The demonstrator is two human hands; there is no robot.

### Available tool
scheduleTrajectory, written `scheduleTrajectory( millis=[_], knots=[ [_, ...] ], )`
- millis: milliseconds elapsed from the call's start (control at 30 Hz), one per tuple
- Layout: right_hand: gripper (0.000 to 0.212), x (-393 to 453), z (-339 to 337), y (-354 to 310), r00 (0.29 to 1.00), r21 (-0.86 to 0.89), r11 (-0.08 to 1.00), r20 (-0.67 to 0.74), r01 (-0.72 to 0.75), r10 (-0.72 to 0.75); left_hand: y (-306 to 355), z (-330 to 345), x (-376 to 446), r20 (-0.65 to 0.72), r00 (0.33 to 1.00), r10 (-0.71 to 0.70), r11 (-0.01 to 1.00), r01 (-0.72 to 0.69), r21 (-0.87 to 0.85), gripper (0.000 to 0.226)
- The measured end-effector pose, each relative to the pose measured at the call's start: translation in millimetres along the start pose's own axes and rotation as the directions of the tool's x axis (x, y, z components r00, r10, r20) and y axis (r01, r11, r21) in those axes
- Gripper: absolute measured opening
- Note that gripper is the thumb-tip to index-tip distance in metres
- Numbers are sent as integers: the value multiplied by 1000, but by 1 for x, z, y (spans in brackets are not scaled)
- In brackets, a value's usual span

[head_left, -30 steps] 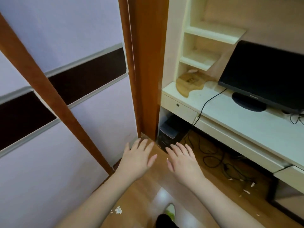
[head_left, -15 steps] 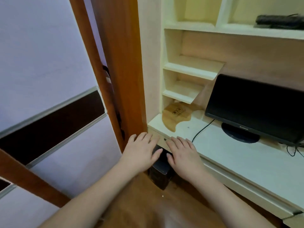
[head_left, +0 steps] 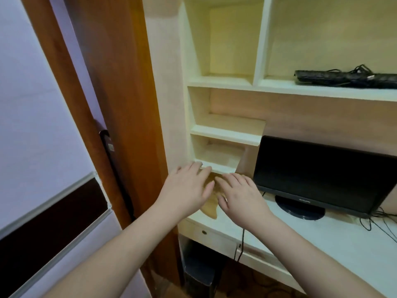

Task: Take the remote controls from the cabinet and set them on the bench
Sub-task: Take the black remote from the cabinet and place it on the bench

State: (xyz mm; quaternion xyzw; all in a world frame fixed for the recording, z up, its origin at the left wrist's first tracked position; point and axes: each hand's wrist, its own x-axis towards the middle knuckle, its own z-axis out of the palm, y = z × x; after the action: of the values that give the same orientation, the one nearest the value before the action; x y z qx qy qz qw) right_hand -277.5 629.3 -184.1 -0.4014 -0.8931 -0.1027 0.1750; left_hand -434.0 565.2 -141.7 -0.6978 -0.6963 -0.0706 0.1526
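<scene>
Nothing fetched yet: my left hand (head_left: 189, 188) and right hand (head_left: 238, 196) hover spread and empty over the counter (head_left: 322, 239); no remotes visible, black keyboard (head_left: 343, 77) at two o'clock.

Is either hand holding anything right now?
No, the left hand and right hand are both open and empty, fingers spread flat in front of the white desk.

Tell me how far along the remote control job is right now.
Nothing looks done. Both the left hand and the right hand are open and empty, held out over the desk by the monitor. No remote control is clearly in view, so finding, taking and placing them all remain.
</scene>
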Motion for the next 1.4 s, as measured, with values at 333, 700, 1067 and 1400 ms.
scheduleTrajectory(
  millis=[333,700,1067,1400],
  knots=[
    [54,97,-50,-4,992,-142,984,-73,-111,101,-73,-52,77,-159,974,162,987,-157,48,54],
    [48,159,-127,16,987,-277,954,-140,-113,77,-101,-105,149,-259,922,289,957,-271,101,55],
    [48,211,-173,80,966,-259,960,-257,-102,33,-84,-159,235,-378,878,292,950,-220,223,52],
    [46,268,-248,136,943,-68,998,-332,15,-37,-79,-224,301,-536,800,269,939,-94,330,59]
  ],
)
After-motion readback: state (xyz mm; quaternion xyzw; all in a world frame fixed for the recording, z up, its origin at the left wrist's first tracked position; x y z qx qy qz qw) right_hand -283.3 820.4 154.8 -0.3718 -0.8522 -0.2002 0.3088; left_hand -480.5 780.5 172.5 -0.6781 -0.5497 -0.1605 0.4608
